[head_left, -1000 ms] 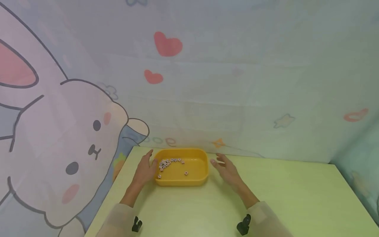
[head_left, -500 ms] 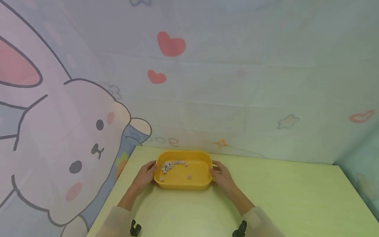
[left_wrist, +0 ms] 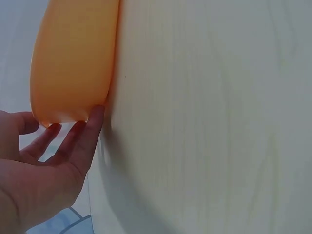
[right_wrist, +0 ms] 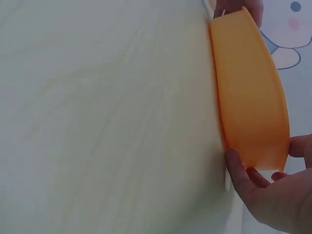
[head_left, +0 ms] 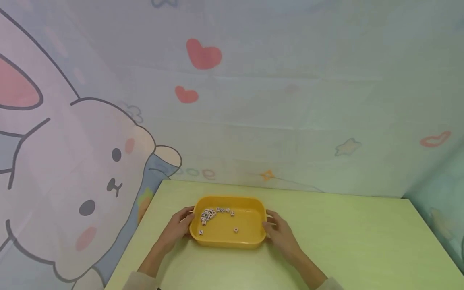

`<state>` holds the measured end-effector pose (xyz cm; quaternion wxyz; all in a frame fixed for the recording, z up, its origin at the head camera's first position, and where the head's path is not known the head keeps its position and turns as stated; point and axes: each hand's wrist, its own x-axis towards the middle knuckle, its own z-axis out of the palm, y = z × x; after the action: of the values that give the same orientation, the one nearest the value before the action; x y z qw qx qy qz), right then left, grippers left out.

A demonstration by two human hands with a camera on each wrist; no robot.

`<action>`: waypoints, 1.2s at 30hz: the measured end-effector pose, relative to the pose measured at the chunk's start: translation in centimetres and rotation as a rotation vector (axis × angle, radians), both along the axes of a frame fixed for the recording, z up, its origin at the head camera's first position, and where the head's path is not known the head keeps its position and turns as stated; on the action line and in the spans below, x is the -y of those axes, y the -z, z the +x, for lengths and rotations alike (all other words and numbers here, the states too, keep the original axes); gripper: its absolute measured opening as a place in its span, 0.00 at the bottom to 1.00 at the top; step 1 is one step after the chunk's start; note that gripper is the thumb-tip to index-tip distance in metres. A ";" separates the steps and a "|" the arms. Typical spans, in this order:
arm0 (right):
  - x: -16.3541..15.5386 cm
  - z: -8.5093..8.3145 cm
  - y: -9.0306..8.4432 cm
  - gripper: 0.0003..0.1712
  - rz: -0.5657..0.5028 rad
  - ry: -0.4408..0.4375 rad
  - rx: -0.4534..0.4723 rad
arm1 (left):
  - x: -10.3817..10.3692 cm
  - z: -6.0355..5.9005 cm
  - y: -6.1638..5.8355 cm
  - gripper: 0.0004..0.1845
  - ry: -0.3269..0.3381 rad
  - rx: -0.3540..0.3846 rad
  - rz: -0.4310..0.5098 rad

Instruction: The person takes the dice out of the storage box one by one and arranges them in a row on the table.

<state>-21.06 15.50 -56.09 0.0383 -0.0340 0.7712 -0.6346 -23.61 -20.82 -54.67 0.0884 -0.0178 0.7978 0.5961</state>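
Note:
A yellow tray (head_left: 250, 228) with rounded corners is in the middle of the head view. Several small white dice (head_left: 208, 215) are bunched at its left back side, with single ones lying apart. My left hand (head_left: 175, 230) grips the left end, thumb by the rim and fingers low on the end wall (left_wrist: 63, 171). On the opposite end my right hand (head_left: 285, 238) holds the tray the same way, its fingertips near the bottom edge in the right wrist view. Whether the tray touches the table or hovers just above it, I cannot tell.
The pale green tabletop (head_left: 355, 237) reaches far to the right. Behind it hangs a cloth backdrop (head_left: 275, 104) with a printed rabbit (head_left: 72, 173) on the left and hearts.
Both hands have closed in from either side and taken hold of the tray's ends. The tray has come toward me, away from the backdrop, with the dice inside.

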 end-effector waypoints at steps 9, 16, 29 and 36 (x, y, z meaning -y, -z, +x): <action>0.8 -2.4 -3.0 0.26 0.416 -0.091 -0.450 | 1.0 -2.3 0.4 0.26 0.077 -0.015 0.051; 5.0 -4.3 -3.4 0.19 0.554 -0.425 -0.422 | 1.1 -3.2 0.9 0.26 0.107 0.031 0.087; 7.4 -4.0 -1.9 0.07 0.804 -0.433 -0.358 | 1.1 -3.2 1.5 0.26 0.075 0.087 0.193; 7.4 -4.3 -1.4 0.07 0.817 -0.455 -0.358 | 0.9 -3.3 2.0 0.25 0.036 0.083 0.223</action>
<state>-25.32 8.08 -54.67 0.0532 -0.2918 0.9242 -0.2406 -26.89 -21.74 -56.64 0.1334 -0.0181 0.7226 0.6781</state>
